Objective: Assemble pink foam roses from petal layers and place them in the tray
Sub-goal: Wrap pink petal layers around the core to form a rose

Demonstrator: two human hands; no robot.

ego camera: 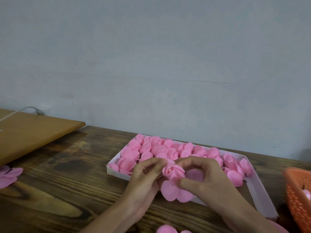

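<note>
A half-built pink foam rose (173,174) sits between both hands above the near edge of the white tray (262,197). My left hand (146,174) pinches the rose from the left. My right hand (200,175) curls round it from the right, thumb pressing a lower petal (170,190). Loose outer petals hang below the bud. Several finished pink roses (151,148) fill the tray's far and left parts.
An orange mesh basket (297,199) stands at the right edge. Loose pink petal layers (8,175) lie at the far left, more petals (166,230) at the bottom. A lighter wooden board (33,132) with a white cable (25,109) lies back left on the dark table.
</note>
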